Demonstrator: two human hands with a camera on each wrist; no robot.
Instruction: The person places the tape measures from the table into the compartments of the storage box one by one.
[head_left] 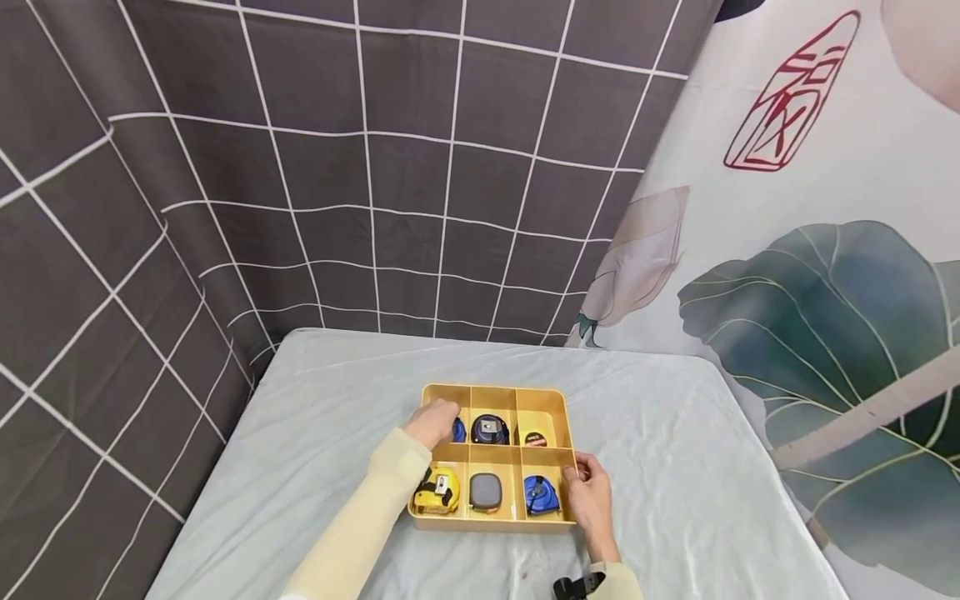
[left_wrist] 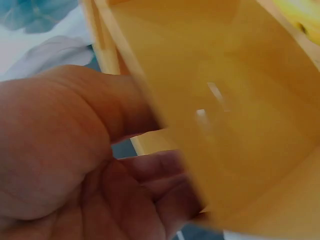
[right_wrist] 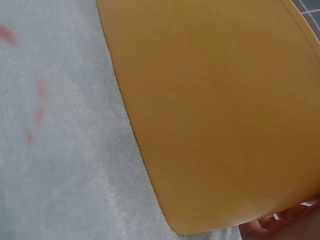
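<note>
A yellow six-compartment tray [head_left: 491, 525] sits on the cloth. My left hand [head_left: 433, 423] reaches into its far-left compartment, fingers curled at a blue tape measure [head_left: 458, 430]; its fingertips are hidden behind a wall in the left wrist view. At the right rim my right hand [head_left: 591, 500] grips the tray, thumb at the edge. The far-middle compartment holds a dark blue tape measure [head_left: 490, 429], the far-right a yellow one with a dark label [head_left: 535, 438]. In the near row lie a yellow-black tape measure [head_left: 437, 490], a grey one [head_left: 486, 492] and another blue one [head_left: 540, 495].
Pale blue plush cloth [head_left: 337, 417] covers the table under the tray. A dark curtain with white grid lines [head_left: 405, 167] hangs behind and at the left. On the right is a white curtain with a lotus print [head_left: 817, 308]. Some reddish marks [right_wrist: 40, 115] show on the cloth.
</note>
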